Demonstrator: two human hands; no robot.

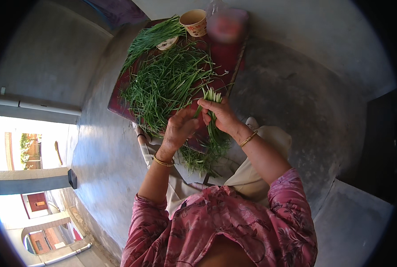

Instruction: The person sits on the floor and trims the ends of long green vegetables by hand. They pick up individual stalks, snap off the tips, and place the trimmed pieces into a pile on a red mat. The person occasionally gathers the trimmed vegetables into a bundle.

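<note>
A bunch of garlic chives (213, 96) is gripped in my right hand (222, 115), pale stem ends upward and green leaves hanging below. My left hand (181, 126) is just left of the bunch, fingers curled and slightly blurred by motion. A green blade runs between the two hands, but whether the left fingers pinch it is unclear. Beyond them, a large loose heap of chives (166, 83) spreads over a low dark red table (223, 60). More chive leaves (201, 157) lie below the table's near edge, between my legs.
A neater chive bundle (151, 38) lies along the table's far left side, partly over a round patterned lid (167, 43). A patterned paper tub (194, 23) stands at the back beside a blurred plastic bag (225, 26). Grey concrete floor (278, 90) surrounds the table.
</note>
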